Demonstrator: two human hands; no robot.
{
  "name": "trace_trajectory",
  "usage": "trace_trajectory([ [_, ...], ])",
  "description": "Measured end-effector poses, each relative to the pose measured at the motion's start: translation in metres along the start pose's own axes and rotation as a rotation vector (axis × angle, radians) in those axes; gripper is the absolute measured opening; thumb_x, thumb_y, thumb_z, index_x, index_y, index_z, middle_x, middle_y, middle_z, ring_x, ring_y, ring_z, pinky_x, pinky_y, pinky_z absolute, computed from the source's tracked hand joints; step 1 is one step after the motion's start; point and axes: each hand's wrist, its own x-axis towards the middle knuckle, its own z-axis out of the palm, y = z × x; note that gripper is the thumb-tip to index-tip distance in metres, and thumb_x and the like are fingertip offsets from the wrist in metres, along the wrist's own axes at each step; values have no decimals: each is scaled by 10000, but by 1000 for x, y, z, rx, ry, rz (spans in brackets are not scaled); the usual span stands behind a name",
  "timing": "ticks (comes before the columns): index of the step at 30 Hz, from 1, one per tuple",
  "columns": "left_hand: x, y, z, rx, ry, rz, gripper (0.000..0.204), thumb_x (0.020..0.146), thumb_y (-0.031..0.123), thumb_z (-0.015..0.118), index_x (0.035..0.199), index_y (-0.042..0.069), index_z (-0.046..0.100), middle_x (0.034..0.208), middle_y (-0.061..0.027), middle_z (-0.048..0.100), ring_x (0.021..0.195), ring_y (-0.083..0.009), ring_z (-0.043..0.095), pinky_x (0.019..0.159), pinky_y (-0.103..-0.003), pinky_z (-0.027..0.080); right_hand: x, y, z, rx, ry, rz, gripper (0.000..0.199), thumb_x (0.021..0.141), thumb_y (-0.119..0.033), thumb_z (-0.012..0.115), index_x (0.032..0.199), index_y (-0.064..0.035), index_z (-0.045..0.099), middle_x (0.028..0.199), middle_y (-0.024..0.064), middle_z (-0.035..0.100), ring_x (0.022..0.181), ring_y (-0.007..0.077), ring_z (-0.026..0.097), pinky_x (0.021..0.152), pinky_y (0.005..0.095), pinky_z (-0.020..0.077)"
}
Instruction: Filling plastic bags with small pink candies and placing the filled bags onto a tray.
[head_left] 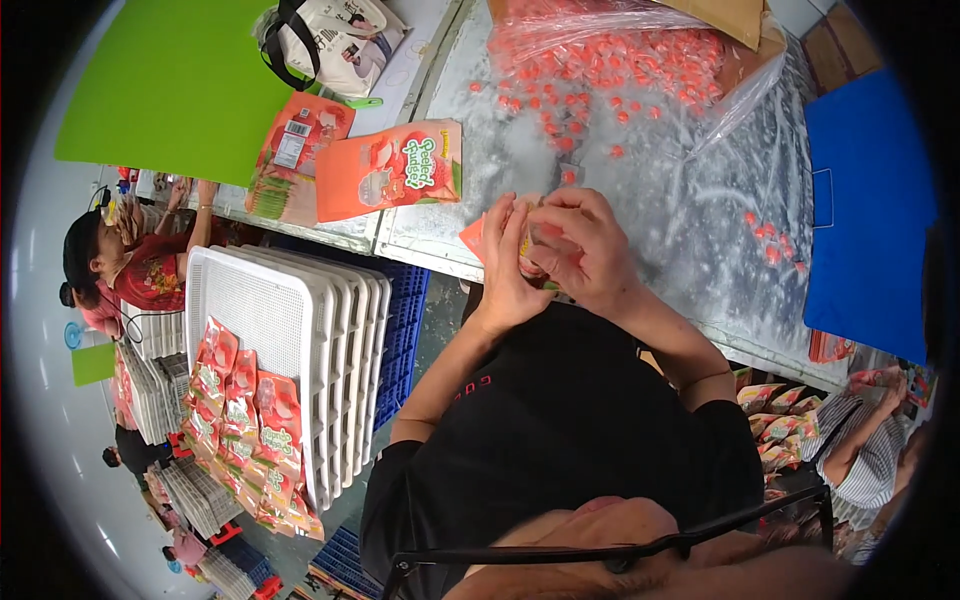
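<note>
Red pouch — at edge of table, between both hands. Left hand curled closed round it; right hand bent close over it, hold unclear. Work judged partway: seemingly filled pouches lie on white tray; flat pouches, loose red candies remain — held pouch's fill cannot be told.

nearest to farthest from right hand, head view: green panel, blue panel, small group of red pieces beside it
1. Small group of red pieces: to the hand's right
2. Blue panel: right, beyond those pieces
3. Green panel: far left
</note>
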Motion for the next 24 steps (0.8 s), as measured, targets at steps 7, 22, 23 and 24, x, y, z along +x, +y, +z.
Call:
trace_trajectory([
  [7, -3, 5, 10, -41, 28, -78, 1079, 555, -12, 797, 1489, 44, 258, 1485, -262, 267, 1383, -463, 281, 1121, -521, 298, 9, -4, 7, 438, 27, 185, 271, 1025, -203, 464, 1142, -7, 609, 1197, 121, 567, 1123, 207, 544, 1003, 346, 408],
  [22, -12, -17, 11, 93, 312, -99, 1325, 461, 222, 965, 1500, 16, 170, 1430, -220, 286, 1345, -373, 332, 1125, -461, 302, 5, 12, -5, -241, -554, -273, 228, 730, -105, 660, 941, -20, 664, 993, 91, 641, 994, 299, 621, 851, 367, 515],
  [23, -14, -17, -1, -83, 255, -112, 1361, 429, 295, 978, 1494, 9, 180, 1423, -210, 296, 1330, -360, 345, 1108, -455, 319, 10, 19, -11, -242, -554, -280, 228, 730, -105, 660, 941, -20, 664, 993, 91, 641, 994, 299, 621, 851, 367, 515],
  [24, -20, -17, -12, -259, 193, -134, 1401, 397, 368, 991, 1487, 2, 190, 1417, -200, 306, 1316, -348, 359, 1091, -449, 336, 13, 18, -19, -196, -483, -368, 223, 700, -96, 677, 910, -22, 666, 981, 94, 645, 994, 297, 627, 828, 360, 527],
])
